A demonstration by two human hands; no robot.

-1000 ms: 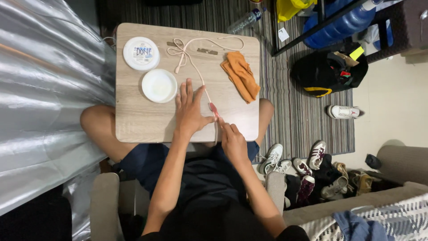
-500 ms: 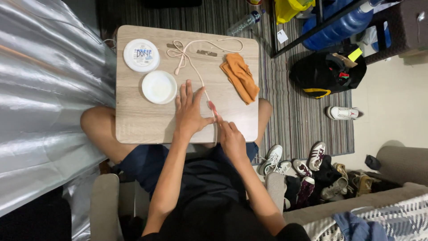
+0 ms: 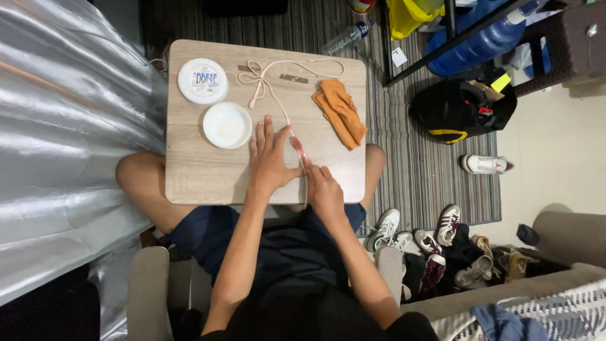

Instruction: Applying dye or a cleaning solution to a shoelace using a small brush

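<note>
left hand [image 3: 270,161] spread flat on the tabletop [image 3: 196,177], thumb beside the pink cord [image 3: 278,101]; right hand [image 3: 323,189] pinching the cord's near end at the tabletop's front edge; white bowl [image 3: 227,125] just left.

Round white tub lid [image 3: 202,80] (blue-printed label, seemingly) at table's far-left corner.

A lived-in room of a home: a small wooden bench [image 3: 196,183] stands over a striped rug [image 3: 429,170], with loose shoes [image 3: 435,243] piled beside a sofa [image 3: 568,252], a black bag [image 3: 461,110] and a big blue water jug [image 3: 480,41] nearby.
</note>
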